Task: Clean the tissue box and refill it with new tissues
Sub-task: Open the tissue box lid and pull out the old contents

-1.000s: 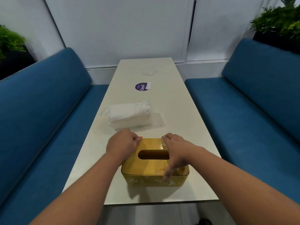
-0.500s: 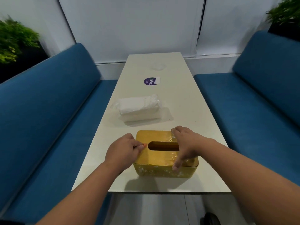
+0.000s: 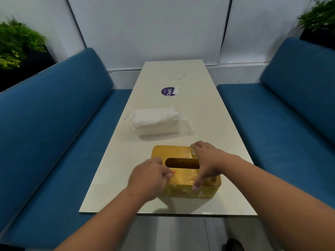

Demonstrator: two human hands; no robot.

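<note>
Reading "ClayG" on purple sticker (image 3: 168,92), hands gripping yellow tissue box (image 3: 181,173)

The tissue box (image 3: 183,175) sits on the table (image 3: 208,124) near its front edge, the tissue pack (image 3: 155,121) behind it.

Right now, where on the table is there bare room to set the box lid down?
Bare patches: the right strip of the table beside the tissue pack, and between the pack and the purple sticker. Crowded: the near end, where both hands hold the yellow tissue box.
</note>
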